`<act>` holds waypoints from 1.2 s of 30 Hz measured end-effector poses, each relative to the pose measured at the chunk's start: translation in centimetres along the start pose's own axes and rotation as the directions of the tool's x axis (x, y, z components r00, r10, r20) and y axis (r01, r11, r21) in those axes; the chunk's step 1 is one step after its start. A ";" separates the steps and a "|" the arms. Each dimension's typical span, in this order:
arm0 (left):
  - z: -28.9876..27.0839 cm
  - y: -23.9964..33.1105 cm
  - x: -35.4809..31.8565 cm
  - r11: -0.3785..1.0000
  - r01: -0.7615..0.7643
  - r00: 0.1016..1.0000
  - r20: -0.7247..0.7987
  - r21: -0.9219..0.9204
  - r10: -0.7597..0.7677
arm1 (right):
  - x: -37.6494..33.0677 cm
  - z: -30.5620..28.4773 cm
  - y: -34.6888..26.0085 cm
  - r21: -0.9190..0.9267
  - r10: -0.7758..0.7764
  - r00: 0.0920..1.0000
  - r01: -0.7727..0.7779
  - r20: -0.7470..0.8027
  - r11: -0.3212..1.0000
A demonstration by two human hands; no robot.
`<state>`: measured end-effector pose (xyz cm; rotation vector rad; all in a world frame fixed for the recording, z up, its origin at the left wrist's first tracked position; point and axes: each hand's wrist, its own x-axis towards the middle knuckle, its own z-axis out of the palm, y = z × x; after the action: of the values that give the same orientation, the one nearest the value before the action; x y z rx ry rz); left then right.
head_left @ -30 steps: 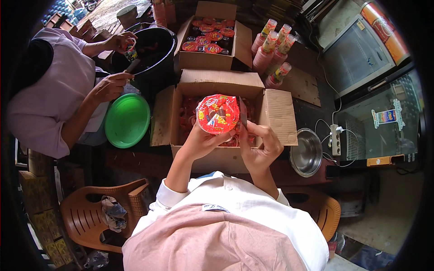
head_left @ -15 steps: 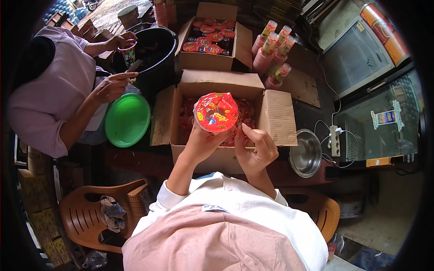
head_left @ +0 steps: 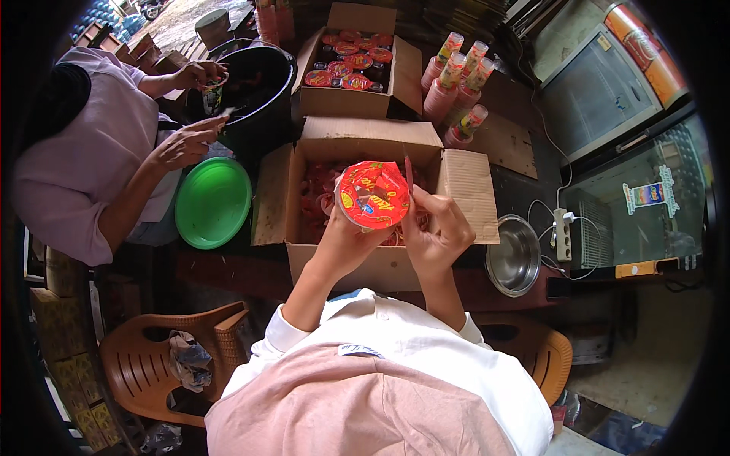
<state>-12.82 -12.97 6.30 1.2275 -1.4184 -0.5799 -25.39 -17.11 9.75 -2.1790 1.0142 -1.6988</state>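
Observation:
My left hand [head_left: 346, 247] is wrapped round a plastic cup whose red printed film lid [head_left: 372, 195] faces up, over an open cardboard box [head_left: 353, 266]. At the lid's right edge my right hand [head_left: 437, 235] pinches a thin upright blade [head_left: 408, 173], which looks like a small knife. Its handle is hidden in my fingers. Red and clear plastic scraps [head_left: 315, 205] lie inside the box below both hands.
A second box [head_left: 342, 102] of red-lidded cups stands behind, beside stacked cups [head_left: 441, 99]. At left a co-worker [head_left: 99, 152] holds a cup and a blade near a black bucket [head_left: 285, 87] and green basin [head_left: 213, 204]. A metal bowl [head_left: 513, 256] sits at right.
The cup has shifted slightly right and down, its lid turned a little. The thin blade now shows upright beside the lid. My right hand has risen slightly against the cup's edge.

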 end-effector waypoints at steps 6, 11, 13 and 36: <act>0.0 0.1 -0.2 0.956 0.108 0.987 0.145 -0.274 -0.070 | 0.2 -0.4 0.3 0.224 0.177 0.984 -0.179 0.030 0.958; -0.1 1.2 -0.1 0.841 0.169 0.981 0.168 -0.514 -0.094 | -0.4 -1.2 0.0 0.227 0.177 0.984 -0.174 0.009 0.958; 0.0 1.1 -0.1 0.855 0.151 0.984 0.161 -0.496 -0.080 | -0.4 -1.3 -0.2 0.185 0.148 0.989 -0.148 0.014 0.972; -1.1 0.0 -0.2 0.889 0.148 0.970 0.239 -0.433 -0.046 | 0.1 -1.4 -0.1 0.134 0.078 0.994 -0.088 0.081 0.987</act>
<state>-11.84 -12.49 6.48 0.8819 -1.3095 -1.0798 -26.59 -16.73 10.31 -2.0682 0.9266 -1.5880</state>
